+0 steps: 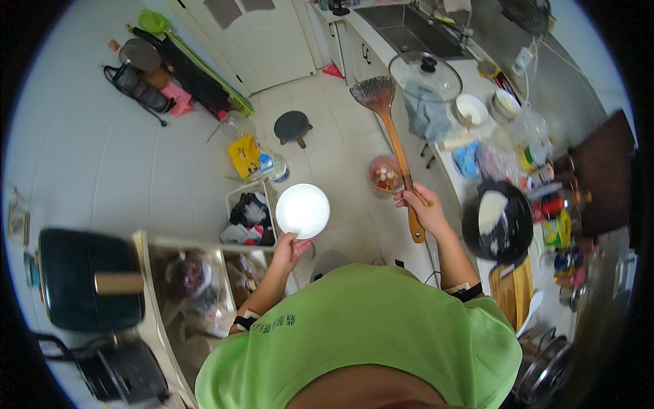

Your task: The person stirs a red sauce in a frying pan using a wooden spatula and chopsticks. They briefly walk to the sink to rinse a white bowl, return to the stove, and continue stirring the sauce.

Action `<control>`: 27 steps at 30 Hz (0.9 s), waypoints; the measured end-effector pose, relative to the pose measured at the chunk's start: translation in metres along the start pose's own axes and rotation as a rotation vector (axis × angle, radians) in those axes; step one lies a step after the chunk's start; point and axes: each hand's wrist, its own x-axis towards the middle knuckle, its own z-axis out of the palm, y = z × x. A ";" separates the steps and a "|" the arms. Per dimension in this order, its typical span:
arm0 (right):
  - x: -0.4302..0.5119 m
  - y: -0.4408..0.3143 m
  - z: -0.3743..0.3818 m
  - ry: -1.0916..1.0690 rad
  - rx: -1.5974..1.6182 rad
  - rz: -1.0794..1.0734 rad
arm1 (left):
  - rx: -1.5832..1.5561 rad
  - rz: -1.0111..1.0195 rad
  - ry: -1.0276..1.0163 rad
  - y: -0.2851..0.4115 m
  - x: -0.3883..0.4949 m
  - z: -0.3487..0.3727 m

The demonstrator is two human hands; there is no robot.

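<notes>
My left hand [291,250] grips the near rim of a white plate [303,210], which looks bare and is held out over the floor. In my right hand [426,207] is the handle of a long wooden spatula [396,130]; its broad dark blade points away from me and bears pale residue. Thin wooden sticks, which look like chopsticks, also show at the fingers of this hand. To the right of it, a black pan [498,222] on the counter holds a pale folded piece of food [492,212] and whitish residue.
A glass lid [439,76], bowls [471,110], bottles and a cutting board [513,291] crowd the right counter [472,163] near the sink [409,28]. On the floor are a stool [292,126], a waste bin [384,171] and a water bottle [276,167]. Open storage bins [222,271] stand left.
</notes>
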 end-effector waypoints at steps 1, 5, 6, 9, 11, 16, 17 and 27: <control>0.017 -0.006 -0.002 -0.001 0.045 0.001 | -0.014 -0.004 0.046 0.008 0.009 -0.003; 0.156 -0.018 -0.017 0.002 -0.021 -0.031 | 0.029 0.004 0.037 0.097 0.131 -0.015; 0.186 -0.016 -0.024 0.068 -0.052 -0.001 | 0.089 -0.005 0.020 0.111 0.169 -0.013; 0.271 -0.023 -0.033 0.196 -0.096 -0.035 | 0.227 -0.037 -0.053 0.184 0.286 0.013; 0.318 -0.033 -0.029 0.271 -0.017 -0.064 | 0.238 -0.089 -0.125 0.230 0.353 0.046; 0.420 -0.050 -0.067 0.428 -0.136 -0.073 | 0.392 -0.151 -0.302 0.321 0.540 0.173; 0.435 -0.048 -0.079 0.468 -0.112 -0.074 | 0.420 -0.148 -0.345 0.328 0.576 0.201; 0.626 -0.047 -0.202 0.713 -0.189 -0.023 | 0.365 -0.298 -0.635 0.345 0.850 0.459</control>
